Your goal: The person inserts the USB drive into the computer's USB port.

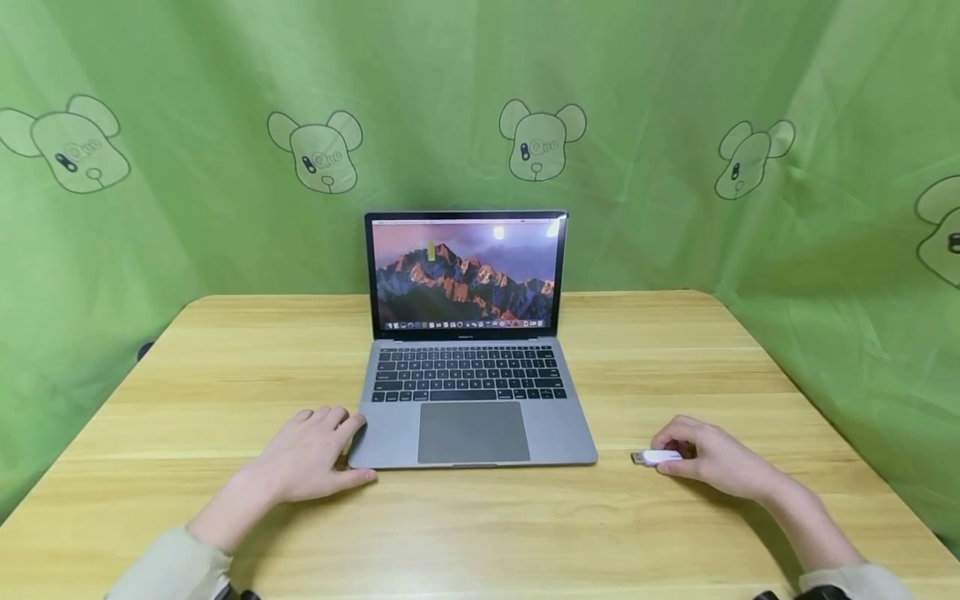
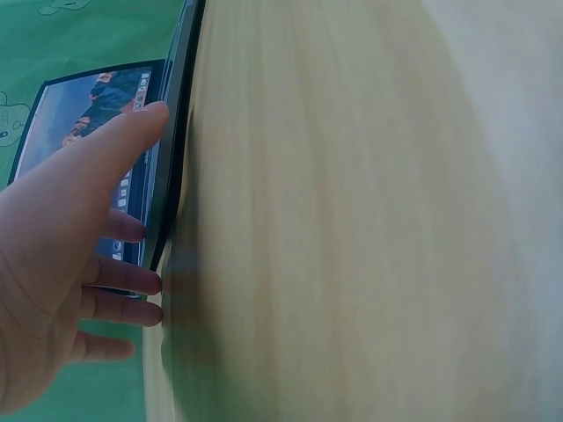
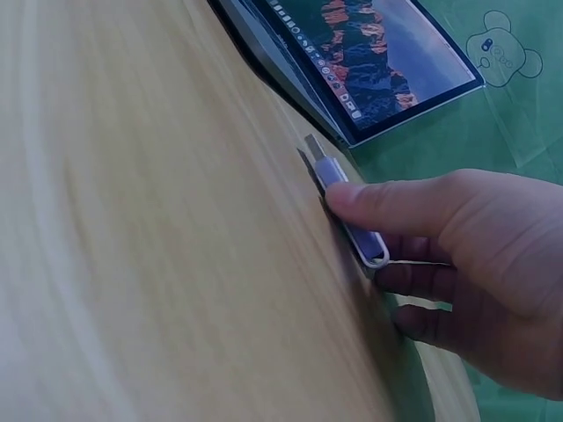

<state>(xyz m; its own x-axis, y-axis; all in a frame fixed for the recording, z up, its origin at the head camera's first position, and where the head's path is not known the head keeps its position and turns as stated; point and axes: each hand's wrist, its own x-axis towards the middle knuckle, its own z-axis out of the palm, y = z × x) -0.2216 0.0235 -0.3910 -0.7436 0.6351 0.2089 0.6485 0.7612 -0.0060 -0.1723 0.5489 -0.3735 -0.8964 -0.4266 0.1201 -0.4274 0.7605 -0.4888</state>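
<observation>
Head view: an open silver laptop (image 1: pixel 468 371) sits on a wooden table (image 1: pixel 480 533), its screen showing a mountain picture.
Left hand (image 1: pixel 311 457): thumb and fingers spread apart, resting at the laptop's front left corner.
Right hand (image 1: pixel 712 457): thumb and fingers clamped on a white USB stick (image 1: pixel 662 457).
USB stick: near the laptop's front right corner, apart from it, metal plug pointing toward it; whether it touches the tabletop, I cannot tell.
Backdrop: green curtain (image 1: pixel 435 58) printed with round-eared animal heads.
</observation>
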